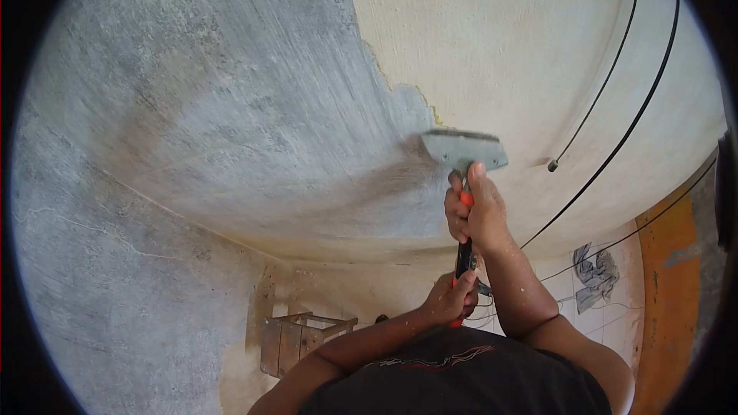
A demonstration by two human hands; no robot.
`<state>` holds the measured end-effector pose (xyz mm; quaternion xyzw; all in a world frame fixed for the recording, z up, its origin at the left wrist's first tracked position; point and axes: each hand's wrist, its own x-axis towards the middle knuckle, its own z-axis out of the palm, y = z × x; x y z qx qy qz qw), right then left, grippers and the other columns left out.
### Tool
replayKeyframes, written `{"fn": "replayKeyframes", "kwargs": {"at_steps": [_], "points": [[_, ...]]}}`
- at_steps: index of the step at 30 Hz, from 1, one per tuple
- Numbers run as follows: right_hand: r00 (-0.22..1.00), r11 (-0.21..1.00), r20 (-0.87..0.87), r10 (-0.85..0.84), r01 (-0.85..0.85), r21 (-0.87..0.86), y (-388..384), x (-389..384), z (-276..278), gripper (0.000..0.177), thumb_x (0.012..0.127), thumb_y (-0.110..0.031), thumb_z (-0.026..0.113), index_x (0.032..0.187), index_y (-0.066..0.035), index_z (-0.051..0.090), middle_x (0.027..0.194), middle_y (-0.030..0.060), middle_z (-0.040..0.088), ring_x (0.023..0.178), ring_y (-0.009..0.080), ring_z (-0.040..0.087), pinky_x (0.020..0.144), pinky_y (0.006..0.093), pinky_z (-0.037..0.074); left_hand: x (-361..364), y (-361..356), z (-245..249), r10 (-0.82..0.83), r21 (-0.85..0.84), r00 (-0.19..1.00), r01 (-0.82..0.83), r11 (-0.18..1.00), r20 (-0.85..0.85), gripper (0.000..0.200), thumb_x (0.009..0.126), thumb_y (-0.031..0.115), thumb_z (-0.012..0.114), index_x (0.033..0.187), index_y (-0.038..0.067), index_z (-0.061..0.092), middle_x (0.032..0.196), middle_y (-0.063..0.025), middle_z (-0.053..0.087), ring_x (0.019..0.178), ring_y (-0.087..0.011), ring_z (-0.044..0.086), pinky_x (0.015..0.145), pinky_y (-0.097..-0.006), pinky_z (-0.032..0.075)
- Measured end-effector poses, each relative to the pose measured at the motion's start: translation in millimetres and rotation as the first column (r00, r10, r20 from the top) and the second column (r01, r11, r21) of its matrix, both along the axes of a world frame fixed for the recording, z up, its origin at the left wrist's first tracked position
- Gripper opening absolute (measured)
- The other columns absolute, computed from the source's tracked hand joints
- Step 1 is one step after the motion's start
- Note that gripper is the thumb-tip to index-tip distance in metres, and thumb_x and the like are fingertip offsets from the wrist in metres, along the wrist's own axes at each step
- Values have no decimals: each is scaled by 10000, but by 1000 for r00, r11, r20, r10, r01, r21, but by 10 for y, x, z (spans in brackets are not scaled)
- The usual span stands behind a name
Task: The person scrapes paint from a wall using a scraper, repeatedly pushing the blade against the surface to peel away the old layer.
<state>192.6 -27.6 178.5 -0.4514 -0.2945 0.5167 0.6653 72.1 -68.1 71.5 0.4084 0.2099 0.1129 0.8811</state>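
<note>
A long-handled scraper with a wide metal blade and an orange-and-black handle is held in both hands. My right hand wraps round the upper handle just below the blade, with its thumb up against the blade head. Lower down, my left hand grips the end of the handle. The blade lies at the wall, beside the ragged edge between the bare grey area and the cream paint. Flecks of debris dot my hands and forearms.
Black cables hang over the painted wall on the right, one ending in a small fitting. A wooden stool stands at lower left. Crumpled grey cloth or plastic and an orange panel are at the right.
</note>
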Motion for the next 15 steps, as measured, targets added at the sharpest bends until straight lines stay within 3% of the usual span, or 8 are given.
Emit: {"fn": "replayKeyframes", "kwargs": {"at_steps": [5, 11, 15], "points": [[999, 998, 23, 26, -28, 59, 35, 14, 190, 537, 880, -588, 322, 822, -67, 433, 519, -21, 324, 357, 65, 284, 317, 215, 259, 99, 144, 56, 2, 65, 996, -8, 998, 84, 418, 915, 480, 368, 730, 107, 330, 535, 5, 351, 427, -90, 341, 400, -236, 291], [995, 995, 32, -90, 92, -47, -43, -47, -233, 498, 885, -589, 302, 802, -106, 393, 498, -30, 294, 344, 55, 235, 309, 213, 229, -10, 34, -243, -45, -13, 999, 45, 999, 0, 402, 917, 468, 374, 730, 113, 342, 546, 12, 348, 437, -88, 350, 403, -229, 293], [992, 990, 12, -126, 125, 71, -22, -57, 11, 472, 901, -544, 319, 838, -87, 419, 526, -13, 343, 357, 69, 300, 332, 218, 285, -33, 201, -128, -63, 45, 998, 63, 997, 3, 380, 918, 448, 394, 739, 115, 363, 565, 16, 362, 460, -76, 357, 417, -219, 306]]}}
